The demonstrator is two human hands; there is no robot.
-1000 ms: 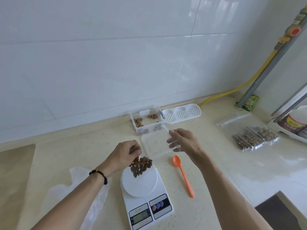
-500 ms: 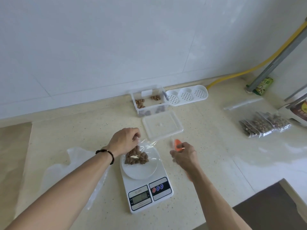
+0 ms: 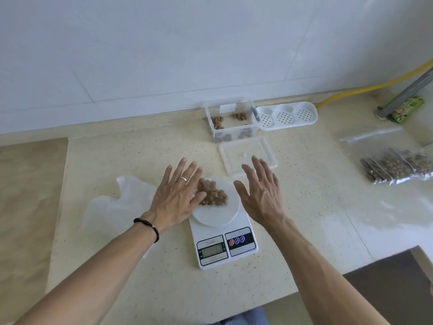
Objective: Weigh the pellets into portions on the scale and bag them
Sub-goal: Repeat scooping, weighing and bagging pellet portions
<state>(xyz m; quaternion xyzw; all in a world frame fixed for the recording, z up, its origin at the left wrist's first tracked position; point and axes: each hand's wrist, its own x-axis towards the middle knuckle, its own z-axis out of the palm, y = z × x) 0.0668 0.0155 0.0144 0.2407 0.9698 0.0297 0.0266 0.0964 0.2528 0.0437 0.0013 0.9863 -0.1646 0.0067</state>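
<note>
Several filled bags [image 3: 396,167] already lie in a fanned row at the right of the bench [image 3: 145,273], well apart from the scale [image 3: 222,233]. Reckon those portions done.

Portion in hand: a heap of brown pellets [image 3: 214,193] sits on the round white platter of the scale, apparently inside a clear bag. Film too faint to be sure. Display lit, digits too blurred to read.

Supply: clear tub [image 3: 230,120] at the back against the wall, open, only a few pellets left in it. Its lid [image 3: 248,154] lies flat just in front, between tub and scale. Judging by the near-empty tub, the job is well along; this portion needs sealing and setting with the others, then perhaps one or two more.

Left hand [image 3: 177,198]: flat, fingers straight and spread, holding nothing, its thumb side over the left rim of the platter and touching or nearly touching the heap. Cannot tell if it presses.

Right hand [image 3: 260,191]: also flat and spread, holding nothing, just beside the right rim of the platter, pellets between the two hands.

More clear plastic [image 3: 119,202] lies crumpled left of the scale. White perforated tray [image 3: 287,116] beside the tub.
</note>
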